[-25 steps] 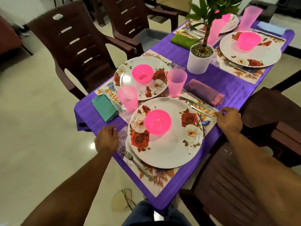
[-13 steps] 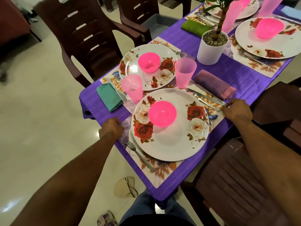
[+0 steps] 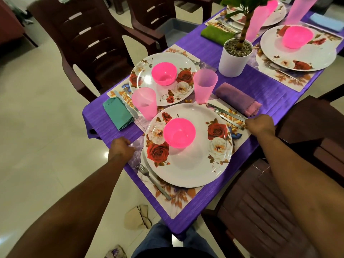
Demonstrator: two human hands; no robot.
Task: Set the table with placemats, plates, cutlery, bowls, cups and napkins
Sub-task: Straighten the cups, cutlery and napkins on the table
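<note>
A person stands at the corner of a table draped in a purple cloth [image 3: 232, 86], both arms stretched forward. The left hand [image 3: 122, 148] grips the near left edge of a floral rectangular placemat [image 3: 178, 200], fingers curled onto it. The right hand [image 3: 260, 124] pinches the placemat's far right edge, beside a steel knife and spoon [image 3: 227, 114]. On the placemat sit a white round plate with red and white roses [image 3: 188, 168], a bright pink plastic bowl [image 3: 179, 132] and a steel fork [image 3: 152, 180]. A translucent pink plastic cup [image 3: 204, 86] and a folded purple cloth napkin [image 3: 237, 98] stand just beyond. Over the last second both hands have kept their hold while the whole setting has turned slightly. This looks like final straightening; the three other settings visible appear complete.
</note>
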